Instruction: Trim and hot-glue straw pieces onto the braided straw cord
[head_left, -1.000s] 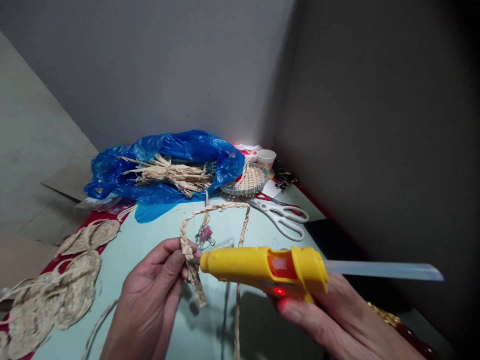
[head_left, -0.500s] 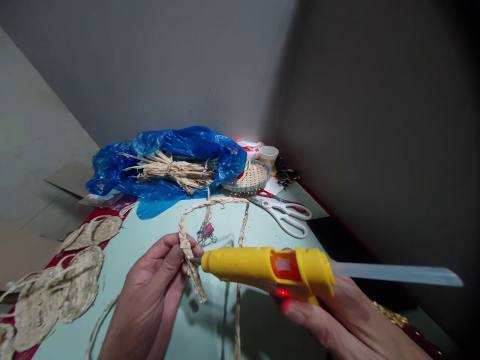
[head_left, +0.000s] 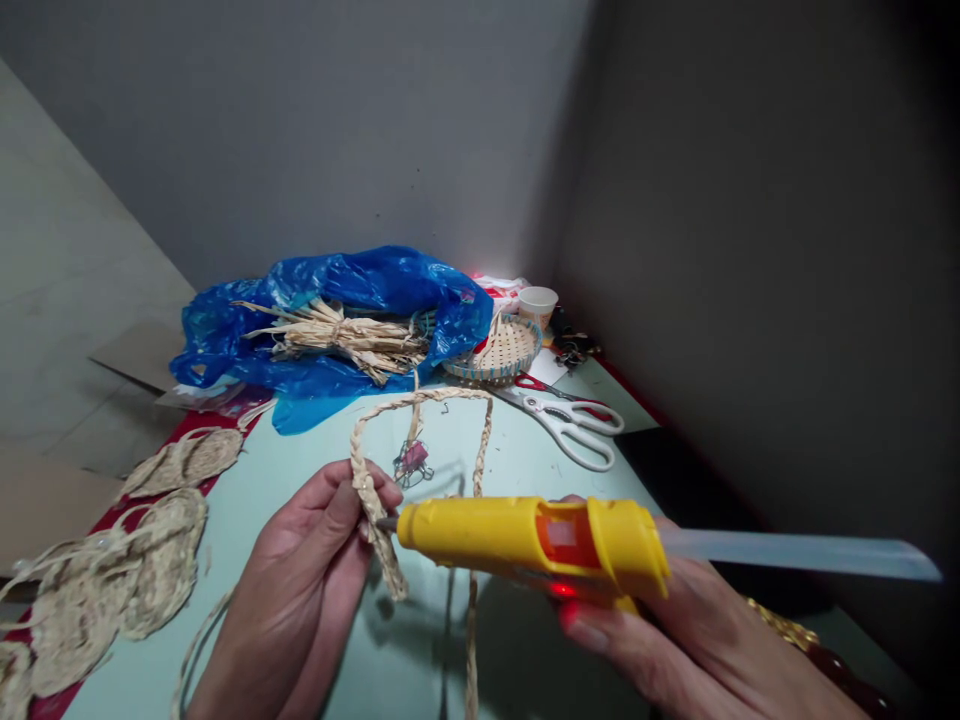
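Between the thumb and fingers of my left hand (head_left: pixel 307 570) is the folded end of a braided straw cord (head_left: pixel 388 565). From there the cord arches up, runs across, and drops back toward me over the table. My right hand (head_left: pixel 660 620) is closed around a yellow hot glue gun (head_left: pixel 480 530), its red light lit. The gun's nozzle points left and meets the braid beside my left fingertips. A clear glue stick (head_left: pixel 795 553) sticks out from the gun's rear. Glue at the contact spot is too small to make out.
Woven straw soles (head_left: pixel 112 590) line the left edge. At the back lies a blue plastic bag (head_left: pixel 330 270) with a straw bundle (head_left: pixel 337 335). Nearby are a woven basket (head_left: pixel 499 350), a paper cup (head_left: pixel 538 305), white-handled scissors (head_left: pixel 574 430) and binder clips (head_left: pixel 413 462).
Both hands, with the braid and glue gun, have shifted slightly left together. The nozzle stays against the braid.
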